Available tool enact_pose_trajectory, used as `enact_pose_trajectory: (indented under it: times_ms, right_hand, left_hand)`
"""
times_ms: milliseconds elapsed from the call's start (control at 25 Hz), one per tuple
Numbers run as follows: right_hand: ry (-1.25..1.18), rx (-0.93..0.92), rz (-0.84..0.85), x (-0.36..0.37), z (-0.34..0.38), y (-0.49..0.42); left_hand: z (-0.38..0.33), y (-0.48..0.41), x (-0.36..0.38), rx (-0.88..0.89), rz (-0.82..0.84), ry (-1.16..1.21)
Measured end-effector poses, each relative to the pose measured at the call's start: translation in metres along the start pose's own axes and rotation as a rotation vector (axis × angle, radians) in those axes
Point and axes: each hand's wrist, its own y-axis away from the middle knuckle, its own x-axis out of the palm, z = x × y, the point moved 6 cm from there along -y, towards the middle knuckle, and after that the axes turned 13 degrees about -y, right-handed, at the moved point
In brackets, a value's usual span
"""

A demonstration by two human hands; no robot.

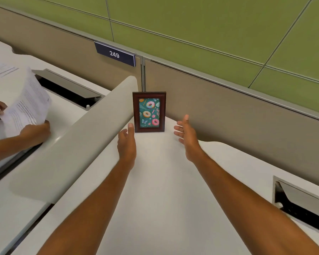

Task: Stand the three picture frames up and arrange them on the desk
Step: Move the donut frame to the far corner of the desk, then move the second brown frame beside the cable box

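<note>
From the head view, the donut-print picture frame (149,112) stands upright in the table (155,181) corner between and just beyond the left hand (127,142) and right hand (187,136), both open and empty, seemingly guarding against a tip.

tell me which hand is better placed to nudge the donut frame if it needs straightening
Left, probably. The left hand has a fingertip close beside the picture frame's lower left corner, while the right hand hangs open farther off. Both are empty.

1 dark-wood picture frame (149,112) with a doughnut print stands upright in the desk's (164,181) back corner.
</note>
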Motion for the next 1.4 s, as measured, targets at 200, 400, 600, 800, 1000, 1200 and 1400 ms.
enact_pose_trajectory:
  times_ms: [200,400,600,800,1000,1200,1400]
  right_hand:
    - [-0.048,0.112,-0.051,-0.048,-0.045,0.105]
    - [-0.049,0.124,-0.070,-0.092,-0.063,0.192]
    - [-0.069,0.047,-0.079,-0.136,-0.037,0.262]
    - [-0.098,-0.105,-0.083,-0.190,0.006,0.326]
    - [-0.103,-0.244,-0.133,-0.262,0.038,0.390]
    - [-0.118,-0.310,-0.245,-0.350,0.049,0.446]
    - [-0.095,-0.298,-0.349,-0.424,0.035,0.477]
  left_hand:
    - [0.054,0.105,-0.010,-0.146,0.004,0.117]
    - [0.084,0.217,0.007,-0.190,0.117,0.150]
    - [0.060,0.296,0.034,-0.131,0.315,0.076]
    - [0.028,0.370,0.073,-0.020,0.474,0.019]
    - [0.011,0.455,0.112,0.062,0.593,-0.035]
    - [0.021,0.521,0.147,0.108,0.683,-0.105]
    - [0.042,0.555,0.170,0.123,0.758,-0.202]
